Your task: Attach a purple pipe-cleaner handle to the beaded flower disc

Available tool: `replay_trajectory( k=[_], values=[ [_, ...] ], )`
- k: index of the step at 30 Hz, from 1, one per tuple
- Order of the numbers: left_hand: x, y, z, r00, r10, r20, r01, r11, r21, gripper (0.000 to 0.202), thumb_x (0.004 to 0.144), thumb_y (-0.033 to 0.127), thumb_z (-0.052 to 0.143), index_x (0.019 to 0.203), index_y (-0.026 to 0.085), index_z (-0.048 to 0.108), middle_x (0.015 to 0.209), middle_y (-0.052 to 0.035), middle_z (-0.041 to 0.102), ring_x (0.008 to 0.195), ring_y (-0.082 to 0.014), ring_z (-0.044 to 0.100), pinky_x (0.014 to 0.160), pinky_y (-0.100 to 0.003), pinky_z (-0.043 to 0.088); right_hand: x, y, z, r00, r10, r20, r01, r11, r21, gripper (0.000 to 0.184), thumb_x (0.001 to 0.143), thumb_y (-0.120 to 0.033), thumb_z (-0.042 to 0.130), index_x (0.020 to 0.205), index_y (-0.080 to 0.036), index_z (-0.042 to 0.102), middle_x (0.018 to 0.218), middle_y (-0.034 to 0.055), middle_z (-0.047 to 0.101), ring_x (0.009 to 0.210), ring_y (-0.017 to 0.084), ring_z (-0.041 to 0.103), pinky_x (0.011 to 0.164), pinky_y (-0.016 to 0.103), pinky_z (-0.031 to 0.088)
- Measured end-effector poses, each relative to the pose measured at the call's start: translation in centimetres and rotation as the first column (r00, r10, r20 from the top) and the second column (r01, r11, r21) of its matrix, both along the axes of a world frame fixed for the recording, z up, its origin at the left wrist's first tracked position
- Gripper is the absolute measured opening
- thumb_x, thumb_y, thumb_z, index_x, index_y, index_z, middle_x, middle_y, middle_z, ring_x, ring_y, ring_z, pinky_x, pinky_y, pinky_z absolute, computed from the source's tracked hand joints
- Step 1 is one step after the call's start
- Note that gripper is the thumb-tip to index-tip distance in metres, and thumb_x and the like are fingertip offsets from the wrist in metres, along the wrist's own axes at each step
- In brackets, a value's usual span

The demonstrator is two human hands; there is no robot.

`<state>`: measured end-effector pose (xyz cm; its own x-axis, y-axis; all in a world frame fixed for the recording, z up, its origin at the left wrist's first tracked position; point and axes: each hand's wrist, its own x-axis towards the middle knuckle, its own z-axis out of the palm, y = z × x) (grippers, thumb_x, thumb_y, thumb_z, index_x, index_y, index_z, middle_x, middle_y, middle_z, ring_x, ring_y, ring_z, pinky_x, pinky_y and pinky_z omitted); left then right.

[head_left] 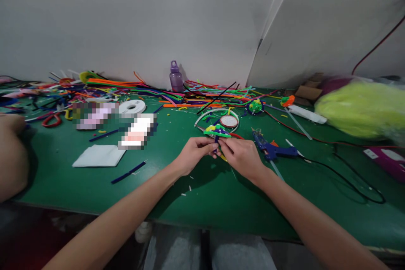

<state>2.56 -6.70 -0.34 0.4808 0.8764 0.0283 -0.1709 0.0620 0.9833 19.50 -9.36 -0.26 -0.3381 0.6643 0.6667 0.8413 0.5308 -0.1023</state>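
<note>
Between my hands, above the green table, is a pipe-cleaner piece [217, 131] in green, yellow and dark blue, with a dark stem hanging below it. My left hand [193, 155] is closed, its thumb and fingers pinching the piece near the stem. From the other side my right hand [243, 155] grips it too, fingertips pressed together close to the left ones. Exactly where each fingertip touches is partly hidden. Just behind the piece lies a small round dish [229, 121] with white contents and a reddish rim.
A blue glue gun [274, 150] with a black cord lies to the right. Pipe cleaners [136, 90] are heaped along the back, near a purple bottle [176, 76]. Folded white cloth [98, 156] and a white spool [133, 107] sit left. Another person's arm [12, 158] rests at far left.
</note>
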Motion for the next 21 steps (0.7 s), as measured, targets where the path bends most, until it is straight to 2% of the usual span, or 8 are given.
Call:
replay_trajectory(
  k=[7, 13, 21],
  values=[
    [0.01, -0.03, 0.06, 1.000, 0.001, -0.008, -0.001, 1.000, 0.022, 0.016, 0.073, 0.029, 0.069, 0.076, 0.014, 0.072, 0.072, -0.0040, 0.067, 0.067, -0.0154, 0.060, 0.065, -0.028, 0.046, 0.11, 0.12, 0.09, 0.999, 0.008, 0.046, -0.009, 1.000, 0.016, 0.025, 0.092, -0.023, 0.045, 0.085, -0.016, 0.068, 0.067, 0.0035, 0.070, 0.058, 0.015, 0.063, 0.055, 0.026, 0.035],
    [-0.03, -0.09, 0.03, 1.000, -0.005, -0.011, 0.005, 0.999, 0.036, 0.014, 0.074, 0.027, 0.069, 0.076, 0.014, 0.072, 0.071, -0.0039, 0.067, 0.067, -0.0155, 0.060, 0.066, -0.028, 0.047, -0.19, 0.00, -0.10, 0.996, 0.000, 0.092, -0.006, 0.998, 0.066, 0.025, 0.092, -0.022, 0.044, 0.084, -0.013, 0.066, 0.063, 0.0048, 0.068, 0.055, 0.015, 0.061, 0.053, 0.028, 0.032],
    [0.00, -0.16, -0.35, 1.000, -0.010, 0.020, 0.009, 1.000, 0.019, 0.014, 0.074, 0.026, 0.069, 0.076, 0.013, 0.071, 0.072, -0.0033, 0.066, 0.067, -0.0146, 0.060, 0.069, -0.029, 0.049, -0.46, 0.05, -0.37, 0.996, -0.026, 0.084, 0.018, 0.995, 0.097, 0.021, 0.091, -0.021, 0.046, 0.087, -0.014, 0.065, 0.061, 0.0032, 0.067, 0.052, 0.014, 0.060, 0.051, 0.028, 0.029]
  ],
)
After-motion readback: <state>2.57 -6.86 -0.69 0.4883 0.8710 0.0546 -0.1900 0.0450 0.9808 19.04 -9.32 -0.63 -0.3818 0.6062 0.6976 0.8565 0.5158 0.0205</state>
